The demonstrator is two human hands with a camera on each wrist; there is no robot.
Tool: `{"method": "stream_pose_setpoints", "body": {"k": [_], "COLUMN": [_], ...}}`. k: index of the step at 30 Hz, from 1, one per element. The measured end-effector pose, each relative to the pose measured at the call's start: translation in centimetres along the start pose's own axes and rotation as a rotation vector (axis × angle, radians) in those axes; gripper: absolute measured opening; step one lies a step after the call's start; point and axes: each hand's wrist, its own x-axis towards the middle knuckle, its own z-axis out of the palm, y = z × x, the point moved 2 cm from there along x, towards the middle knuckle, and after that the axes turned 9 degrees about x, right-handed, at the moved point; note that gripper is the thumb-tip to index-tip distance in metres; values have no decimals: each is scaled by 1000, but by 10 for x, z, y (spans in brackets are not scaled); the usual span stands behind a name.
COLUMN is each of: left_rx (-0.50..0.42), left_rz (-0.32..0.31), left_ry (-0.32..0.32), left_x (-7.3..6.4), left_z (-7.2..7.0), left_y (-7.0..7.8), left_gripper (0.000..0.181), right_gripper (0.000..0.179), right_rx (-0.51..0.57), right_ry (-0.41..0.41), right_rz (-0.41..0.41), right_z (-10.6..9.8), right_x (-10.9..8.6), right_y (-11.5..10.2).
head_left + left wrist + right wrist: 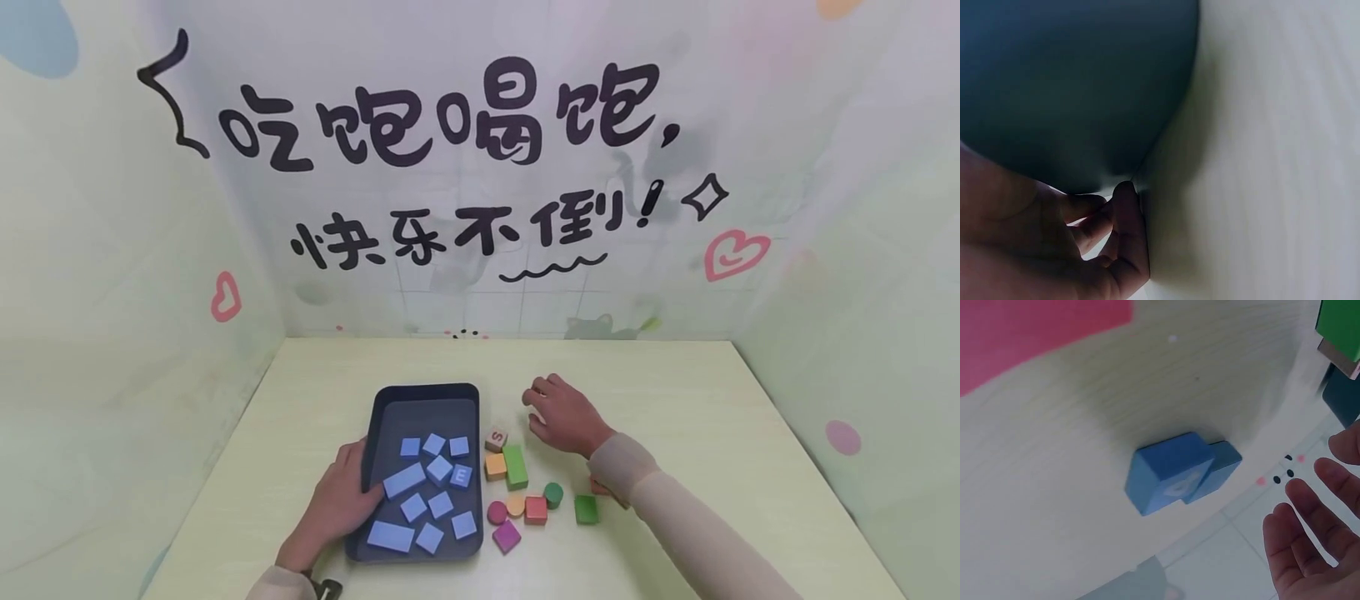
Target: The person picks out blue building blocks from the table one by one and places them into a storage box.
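My left hand [341,492] grips the left side of a dark tray [425,393], its thumb over the rim. In the left wrist view its fingers [1127,231] lie against the tray's outer wall [1079,94]. Blue blocks [405,481], square and oblong, are scattered over the tray floor, one marked E. Right of the tray, my right hand [566,415] hovers over the table, fingers loosely bent and holding nothing. The right wrist view shows two blue blocks [1169,472] side by side on the table near that hand; the arm hides them in the head view.
Between tray and right forearm lie a wooden block with an S [496,438], an orange block [496,467], a light green block [515,467], a red block [536,510], a purple block [506,537], small cylinders and a green block [587,509]. Printed walls [480,308] border the table.
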Motion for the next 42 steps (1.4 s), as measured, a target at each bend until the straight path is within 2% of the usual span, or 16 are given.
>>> {"method": "stream_pose_setpoints", "body": {"k": [7, 13, 29, 42], "left_rx": [-8, 4, 5, -2], "left_rz": [-40, -50, -66, -73], "left_ry": [-56, -52, -91, -100], "left_x": [0, 0, 0, 1], "left_z": [-6, -10, -11, -10], "left_y": [7, 11, 12, 11], "left_gripper": [79, 81, 82, 82], "right_gripper": [16, 15, 28, 21], "right_rx": [7, 17, 85, 72], "right_ry": [1, 27, -24, -4], "right_rz": [42, 48, 122, 62], "right_z": [3, 4, 15, 18], "right_x": [-17, -28, -34, -32], "right_y": [20, 29, 38, 42]}}
